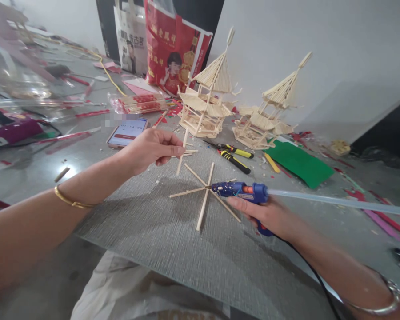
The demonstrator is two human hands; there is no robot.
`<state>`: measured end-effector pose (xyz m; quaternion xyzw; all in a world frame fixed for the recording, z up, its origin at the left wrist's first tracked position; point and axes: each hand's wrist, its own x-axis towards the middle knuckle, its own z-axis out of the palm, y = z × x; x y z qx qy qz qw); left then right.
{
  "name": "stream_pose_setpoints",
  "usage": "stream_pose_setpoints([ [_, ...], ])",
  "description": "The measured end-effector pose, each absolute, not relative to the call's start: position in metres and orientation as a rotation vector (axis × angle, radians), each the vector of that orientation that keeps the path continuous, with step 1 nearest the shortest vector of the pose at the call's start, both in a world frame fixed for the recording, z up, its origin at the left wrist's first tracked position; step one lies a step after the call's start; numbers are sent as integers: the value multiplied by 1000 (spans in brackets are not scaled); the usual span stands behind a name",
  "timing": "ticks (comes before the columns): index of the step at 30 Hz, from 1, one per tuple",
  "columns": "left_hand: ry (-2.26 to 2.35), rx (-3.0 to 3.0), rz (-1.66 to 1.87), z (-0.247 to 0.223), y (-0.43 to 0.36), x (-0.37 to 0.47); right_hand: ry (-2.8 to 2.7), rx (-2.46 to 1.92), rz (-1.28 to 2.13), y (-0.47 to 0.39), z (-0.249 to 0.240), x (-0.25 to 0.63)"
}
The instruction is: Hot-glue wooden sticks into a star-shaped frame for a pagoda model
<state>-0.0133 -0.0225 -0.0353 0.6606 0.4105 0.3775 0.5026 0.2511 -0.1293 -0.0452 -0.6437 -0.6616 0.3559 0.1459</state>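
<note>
- Blue hot glue gun (238,191) is gripped in the right hand (270,213), fingers wrapped round the handle, with a clear glue stick (323,200) poking out the back.
- Its nozzle (209,187) is held right at the middle of a star of wooden sticks (203,211), laid out on the grey work surface (146,218); whether they're touching can't really be told.
- One thin wooden stick (179,165) is pinched between thumb and fingers of the left hand (153,151), just past the star's upper-left side, with some loose sticks (190,152) near it.
- Yellow-and-black-handled pliers (236,158) can be spotted beyond the star.
- Behind those, two stick-built pagodas (203,111) (256,126) are stood side by side, pretty neat roofs tbh.
</note>
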Motion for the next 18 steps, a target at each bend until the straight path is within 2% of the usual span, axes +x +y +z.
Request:
stream_pose_setpoints([
  [5,984,1651,735,-39,-22,-13,-1765,-1835,933,-135,-43,262],
  [10,1069,1778,408,-37,-24,-1,-1733,-1856,321,-134,-39,289],
  [14,1090,2030,198,-28,-25,12,-1887,-1843,-223,-117,-56,327],
  [18,1073,2263,10,-21,-24,22,-2083,-1964,-407,-105,-82,356],
])
